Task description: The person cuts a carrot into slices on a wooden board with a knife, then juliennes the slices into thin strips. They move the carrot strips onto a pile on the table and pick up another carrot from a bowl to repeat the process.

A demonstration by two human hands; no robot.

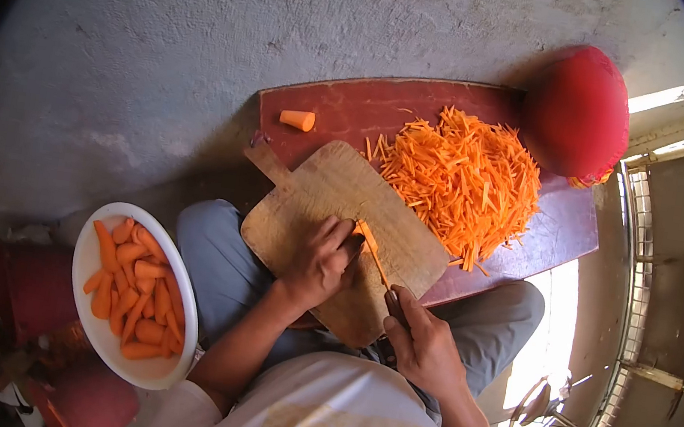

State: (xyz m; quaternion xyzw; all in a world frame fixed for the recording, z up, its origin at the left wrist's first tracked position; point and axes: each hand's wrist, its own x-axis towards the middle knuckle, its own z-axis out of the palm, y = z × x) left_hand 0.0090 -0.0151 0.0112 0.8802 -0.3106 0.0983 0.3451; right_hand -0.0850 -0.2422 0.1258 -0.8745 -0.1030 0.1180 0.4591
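Note:
A wooden cutting board with a handle lies tilted across my lap and the edge of a low red table. On it, my left hand is closed over a piece of carrot, mostly hidden by the fingers. My right hand grips the dark handle of a knife. The blade points up toward the left fingertips, and an orange carrot strip lies along it. Just beyond the board, a big heap of carrot sticks is piled on the table. One thick carrot chunk lies at the table's left end.
To my left is a white bowl of peeled carrots. A red rounded object stands at the right end of the red table. A rough wall runs behind. A standing fan is at the lower right.

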